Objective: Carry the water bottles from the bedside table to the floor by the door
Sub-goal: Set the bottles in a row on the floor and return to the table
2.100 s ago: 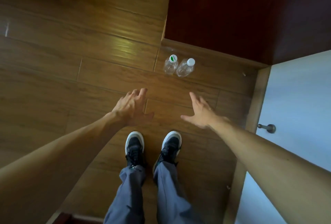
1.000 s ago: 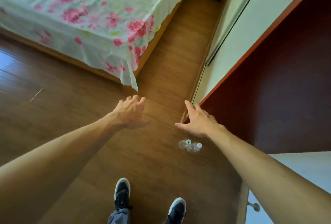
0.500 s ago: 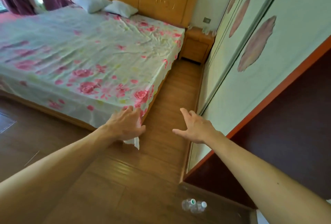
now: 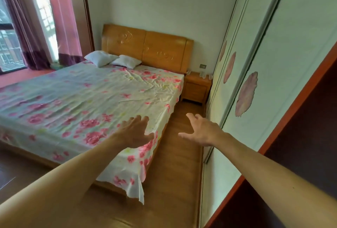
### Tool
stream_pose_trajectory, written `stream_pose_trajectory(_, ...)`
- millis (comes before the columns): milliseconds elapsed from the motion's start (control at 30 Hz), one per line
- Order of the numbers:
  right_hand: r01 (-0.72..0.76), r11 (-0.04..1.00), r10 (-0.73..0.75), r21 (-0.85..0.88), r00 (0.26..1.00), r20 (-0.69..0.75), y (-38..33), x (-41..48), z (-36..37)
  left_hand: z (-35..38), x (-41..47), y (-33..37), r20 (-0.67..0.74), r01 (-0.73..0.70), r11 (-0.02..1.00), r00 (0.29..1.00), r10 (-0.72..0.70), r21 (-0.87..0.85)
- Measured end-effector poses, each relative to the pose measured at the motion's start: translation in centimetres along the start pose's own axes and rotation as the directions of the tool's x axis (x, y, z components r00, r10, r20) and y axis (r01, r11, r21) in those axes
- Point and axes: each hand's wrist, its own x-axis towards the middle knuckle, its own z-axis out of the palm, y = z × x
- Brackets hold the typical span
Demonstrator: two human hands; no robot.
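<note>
Far ahead, a wooden bedside table stands between the bed and the wardrobe. Several clear water bottles stand on its top, small and blurred at this distance. My left hand is stretched out in front of me with fingers spread and holds nothing. My right hand is also held out, fingers relaxed and empty. Both hands are well short of the bedside table. The two bottles by the door are out of view.
A bed with a flowered sheet fills the left. A white sliding wardrobe runs along the right. Between them a narrow strip of wooden floor leads to the bedside table. A dark red door panel is at right.
My view has lifted from the two bottles on the floor by the door up to the bed and the bedside table. Both hands stay empty and outstretched.
</note>
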Motion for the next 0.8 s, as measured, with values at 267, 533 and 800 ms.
stream_pose_trajectory(267,0.009,0.999,-0.007,0.036,0.998,-0.065,2.8,6.8,-6.2,-6.2,6.9,0.4,-0.094,0.02,0.999,0.995,-0.015,0.049)
stream_pose_trajectory(533,-0.012,1.0,0.013,0.012,0.993,-0.119,6.3,12.8,-10.5,-10.7,14.5,2.0,-0.127,0.036,0.997,0.992,-0.028,0.067)
stream_pose_trajectory(800,-0.065,0.998,0.063,-0.014,0.993,-0.102,10.6,17.4,-13.0,-12.4,20.3,3.9,-0.166,-0.001,0.998,0.986,0.011,0.06)
